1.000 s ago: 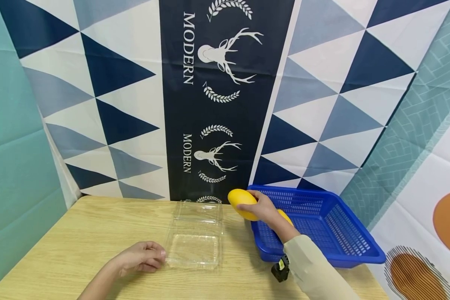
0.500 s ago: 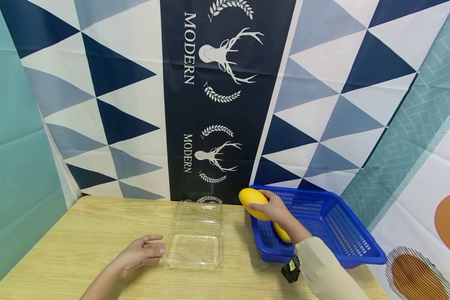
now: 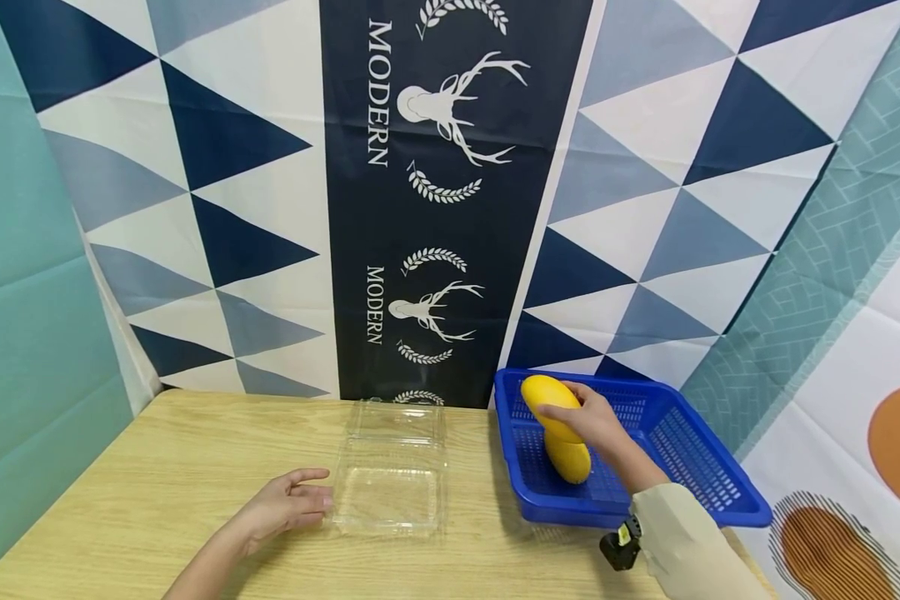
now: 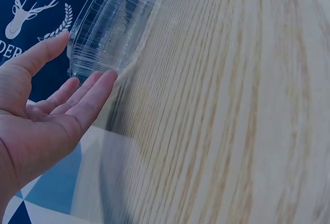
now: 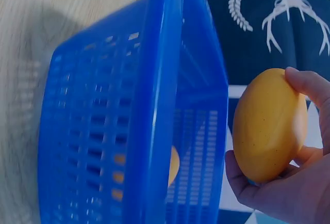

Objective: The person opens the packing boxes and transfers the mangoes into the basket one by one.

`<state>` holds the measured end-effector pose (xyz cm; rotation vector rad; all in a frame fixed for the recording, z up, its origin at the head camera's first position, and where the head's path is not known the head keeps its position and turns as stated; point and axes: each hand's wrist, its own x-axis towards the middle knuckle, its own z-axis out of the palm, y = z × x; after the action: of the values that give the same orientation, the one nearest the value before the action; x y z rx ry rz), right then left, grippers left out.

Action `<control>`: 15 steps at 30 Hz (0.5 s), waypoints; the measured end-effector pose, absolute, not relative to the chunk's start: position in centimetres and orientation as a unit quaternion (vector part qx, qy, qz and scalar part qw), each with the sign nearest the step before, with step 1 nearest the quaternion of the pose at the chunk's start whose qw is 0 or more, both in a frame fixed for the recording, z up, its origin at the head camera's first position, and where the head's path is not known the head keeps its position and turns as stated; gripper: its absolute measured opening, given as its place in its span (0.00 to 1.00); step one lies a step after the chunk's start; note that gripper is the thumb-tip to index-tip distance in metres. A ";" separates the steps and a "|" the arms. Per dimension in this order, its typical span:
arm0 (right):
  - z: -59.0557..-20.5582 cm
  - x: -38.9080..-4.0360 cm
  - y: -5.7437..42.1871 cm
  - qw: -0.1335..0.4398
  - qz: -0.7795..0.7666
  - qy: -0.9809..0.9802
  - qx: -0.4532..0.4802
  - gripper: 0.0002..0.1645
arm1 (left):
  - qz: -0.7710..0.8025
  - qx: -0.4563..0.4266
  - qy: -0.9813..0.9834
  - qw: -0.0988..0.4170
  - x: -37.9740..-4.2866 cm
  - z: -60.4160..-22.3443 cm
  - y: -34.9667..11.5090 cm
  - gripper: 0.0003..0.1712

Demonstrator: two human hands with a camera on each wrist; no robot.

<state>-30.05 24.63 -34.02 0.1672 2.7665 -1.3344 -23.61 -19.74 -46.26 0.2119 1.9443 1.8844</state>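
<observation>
My right hand [image 3: 592, 421] grips a yellow mango [image 3: 549, 404], thumb on one side and fingers on the other, above the left part of a blue plastic basket [image 3: 521, 492]. Below it a second mango [image 3: 568, 460] lies in the basket; the right wrist view shows only part of it past the rim. On the table is a clear plastic clamshell box [image 3: 390, 500] with its lid laid back. My left hand [image 3: 281, 508] is by the box's left edge, fingers relaxed and holding nothing; in the left wrist view, its fingertips [image 4: 108, 77] are close to the box, contact uncertain.
The light wooden table [image 3: 157, 492] runs back to a patterned cloth wall [image 3: 262, 208]. The basket stands at the table's right side, against the wall hanging. A black wrist device [image 3: 621, 543] sits on the right wrist.
My right hand has carried the mango rightward, from beside the basket's left rim to over its inside. The left hand's fingers have straightened out and drawn slightly off the box's edge.
</observation>
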 end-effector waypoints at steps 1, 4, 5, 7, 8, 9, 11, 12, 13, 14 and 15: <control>-34.1 -30.0 24.9 0.031 -0.434 0.898 0.058 0.54 | 0.679 0.077 0.699 0.212 -23.6 -46.3 -19.7 0.44; -34.2 -29.8 25.9 0.029 -0.434 0.898 0.063 0.55 | 0.682 0.084 0.694 0.217 -23.6 -46.3 -19.7 0.42; -34.3 -29.7 26.2 0.029 -0.433 0.898 0.065 0.56 | 0.682 0.085 0.692 0.219 -23.6 -46.3 -19.7 0.41; -34.4 -29.7 26.8 0.025 -0.429 0.900 0.069 0.56 | 0.682 0.089 0.692 0.220 -23.7 -46.4 -19.7 0.40; -34.4 -29.7 27.1 0.025 -0.428 0.901 0.071 0.56 | 0.682 0.089 0.692 0.221 -23.7 -46.4 -19.7 0.39; -34.5 -29.6 27.4 0.025 -0.427 0.901 0.072 0.57 | 0.682 0.089 0.692 0.221 -23.8 -46.4 -19.7 0.39; -34.6 -29.6 28.0 0.022 -0.423 0.903 0.077 0.57 | 0.680 0.089 0.693 0.221 -23.9 -46.5 -19.7 0.39; -34.7 -29.6 28.3 0.021 -0.421 0.904 0.079 0.57 | 0.680 0.090 0.693 0.221 -23.9 -46.5 -19.7 0.39; -34.7 -29.6 28.5 0.020 -0.419 0.904 0.081 0.57 | 0.679 0.090 0.694 0.221 -23.9 -46.5 -19.7 0.39; -34.7 -29.6 28.8 0.020 -0.417 0.905 0.084 0.57 | 0.679 0.092 0.694 0.222 -23.9 -46.5 -19.7 0.39; -34.8 -29.6 29.0 0.019 -0.415 0.905 0.086 0.57 | 0.678 0.094 0.694 0.223 -23.9 -46.4 -19.8 0.39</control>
<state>-29.56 29.01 -34.78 0.2670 2.8115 -1.2893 -23.93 -19.78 -46.45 0.2603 1.9162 1.8733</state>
